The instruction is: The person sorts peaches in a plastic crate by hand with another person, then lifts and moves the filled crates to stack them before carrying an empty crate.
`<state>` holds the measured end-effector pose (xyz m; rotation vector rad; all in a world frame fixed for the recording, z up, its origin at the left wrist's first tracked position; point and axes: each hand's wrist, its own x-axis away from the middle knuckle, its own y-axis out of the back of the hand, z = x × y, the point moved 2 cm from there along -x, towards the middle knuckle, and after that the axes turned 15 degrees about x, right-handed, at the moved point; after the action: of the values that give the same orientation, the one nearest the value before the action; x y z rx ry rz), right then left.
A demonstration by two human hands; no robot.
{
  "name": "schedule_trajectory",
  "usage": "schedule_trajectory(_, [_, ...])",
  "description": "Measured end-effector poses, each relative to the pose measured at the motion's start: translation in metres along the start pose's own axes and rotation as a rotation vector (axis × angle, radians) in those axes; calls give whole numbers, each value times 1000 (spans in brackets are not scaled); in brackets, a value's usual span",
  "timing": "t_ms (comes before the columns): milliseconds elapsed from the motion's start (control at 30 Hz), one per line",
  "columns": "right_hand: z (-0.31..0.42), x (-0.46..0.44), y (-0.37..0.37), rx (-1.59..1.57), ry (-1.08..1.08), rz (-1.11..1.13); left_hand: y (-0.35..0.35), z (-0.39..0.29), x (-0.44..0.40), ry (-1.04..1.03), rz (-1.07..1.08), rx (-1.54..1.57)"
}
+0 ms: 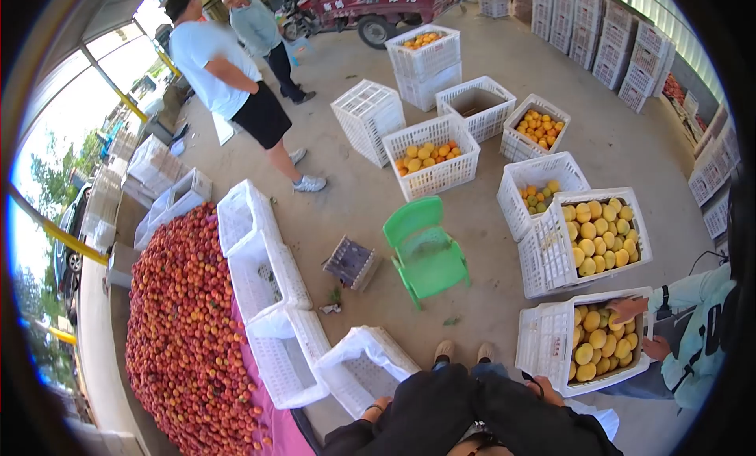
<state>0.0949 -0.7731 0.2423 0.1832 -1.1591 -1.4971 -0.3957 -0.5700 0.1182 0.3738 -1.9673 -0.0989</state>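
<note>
Black sleeves point(543, 424) — crate point(339, 365) — “摩托” vehicle point(339, 5)

The concrete floor point(335, 192) carries white plastic crates point(543, 354), a green plastic chair point(431, 265) and a pink sheet point(276, 424) under heaped red fruit point(185, 322).

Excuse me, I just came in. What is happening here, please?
A co-worker has one hand on yellow fruit in a crate. The camera wearer's right hand is near that crate, the left hand beside a lined crate. Red fruit lies heaped at the left. Two people stand farther off.
</note>
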Motion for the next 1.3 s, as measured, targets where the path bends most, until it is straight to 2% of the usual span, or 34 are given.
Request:
schedule_trajectory(33, [26,1,20,-90,-43,63,-8,-2,12,18,-12,66])
schedule_trajectory(133, [-17,-28,-19,-191,-41,132,4,-26,38,68,-161,307])
schedule_trajectory(200, [-19,-48,-16,-163,-79,3,33,-53,50,68,-292,509])
schedule_trajectory(233, [-7,-52,-5,-162,-74,2,50,-65,54,57,-349,610])
schedule_trajectory(300, [25,-51,16,-325,-200,91,80,-78,51,14,-446,755])
schedule_trajectory(333, [33,-50,20,-326,-198,90,90,-69,36,-39,-481,780])
schedule_trajectory(400, [41,-50,25,-529,-319,77,108,-62,23,-94,-517,807])
schedule_trajectory(467, [33,-47,21,-519,-333,81,133,-84,30,-193,-567,797])
schedule_trajectory(533, [20,-39,12,-514,-352,83,143,-109,51,-198,-583,764])
schedule_trajectory(600, [8,-34,4,-343,-330,105,144,-123,61,-210,-564,767])
schedule_trajectory(633, [9,-32,2,-342,-329,105,141,-115,56,-210,-564,768])
schedule_trajectory(700, [11,-26,-3,-497,-520,190,124,-86,45,-213,-522,759])
schedule_trajectory(800, [-5,-38,-18,-652,-618,228,106,-61,68,-146,-516,791])
schedule_trajectory(900, [28,-72,-6,-575,-634,202,96,-30,100,-59,-579,723])
schedule_trajectory(933, [40,-85,0,-563,-625,212,89,-13,102,-52,-588,736])
schedule_trajectory(1000, [67,-114,13,-357,-513,302,66,28,105,168,-637,1192])
schedule_trajectory(1100, [108,-159,32,-279,-323,322,44,56,114,241,-717,1370])
schedule_trajectory(1200, [130,-208,35,-313,-239,340,46,38,126,224,-745,1371])
schedule_trajectory(1300, [164,-246,49,-302,-191,375,75,-8,137,249,-715,1138])
